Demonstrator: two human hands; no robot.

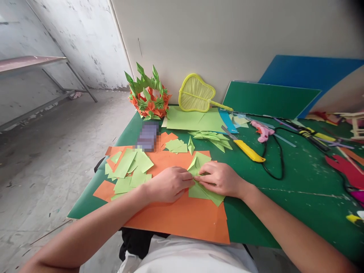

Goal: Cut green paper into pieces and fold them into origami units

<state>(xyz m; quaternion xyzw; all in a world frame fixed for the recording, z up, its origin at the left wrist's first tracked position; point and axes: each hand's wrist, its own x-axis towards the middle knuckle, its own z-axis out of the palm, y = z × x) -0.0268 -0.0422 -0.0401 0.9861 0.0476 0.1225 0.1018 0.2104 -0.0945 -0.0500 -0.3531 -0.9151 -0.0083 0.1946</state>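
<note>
My left hand (171, 184) and my right hand (220, 179) meet over a small piece of light green paper (193, 164), which is partly folded. Fingertips of both hands pinch its near end; the exact fold under them is hidden. Beneath lie more green paper pieces (199, 193) on a large orange sheet (182, 220). Left of my left hand is a loose pile of green paper squares (125, 165). Just beyond the hands sit a small folded green leaf shape (191, 145) and a fanned stack of folded green pieces (216, 139).
An orange and green folded-paper crown (150, 104) stands at the back of the green table (284, 212). A yellow fan (196, 93) leans on the wall. To the right lie a yellow utility knife (250, 151), blade out, and a pink glue gun (263, 131) with its black cord.
</note>
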